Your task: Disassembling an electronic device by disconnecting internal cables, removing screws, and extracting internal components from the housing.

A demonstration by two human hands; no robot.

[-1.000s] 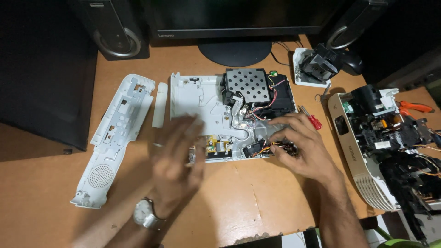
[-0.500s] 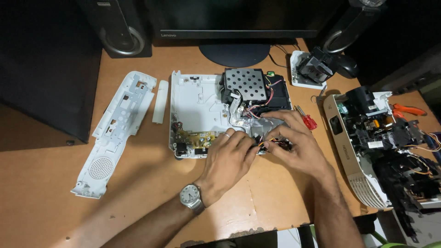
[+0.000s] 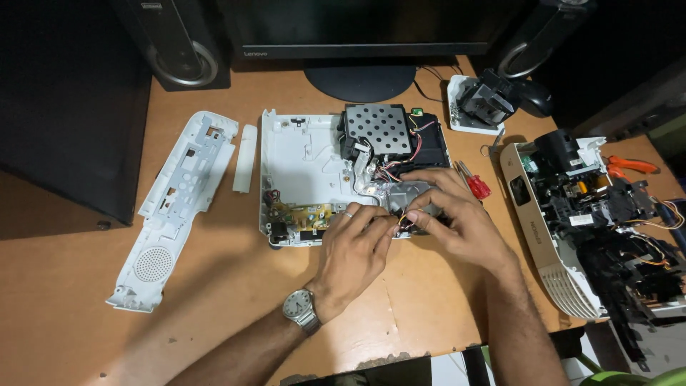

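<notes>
An opened white device base (image 3: 304,161) lies on the wooden desk (image 3: 214,286), with a green circuit board (image 3: 304,214) at its front and a black perforated metal box (image 3: 379,129) at the back. My left hand (image 3: 357,246), a watch on its wrist, rests at the base's front edge with fingertips touching small coloured wires (image 3: 404,214). My right hand (image 3: 454,214) pinches the same wires from the right, over a grey metal part (image 3: 404,191). What lies under the fingers is hidden.
A long white cover panel (image 3: 175,207) and a small white strip (image 3: 245,149) lie to the left. A red screwdriver (image 3: 473,183), another dismantled white device (image 3: 593,229), orange pliers (image 3: 629,164), a black module on a white tray (image 3: 479,100), a monitor stand (image 3: 361,78) and two speakers surround the work.
My left hand moved right from the middle of the base to meet my right hand at the wires. My right hand stayed in place.
</notes>
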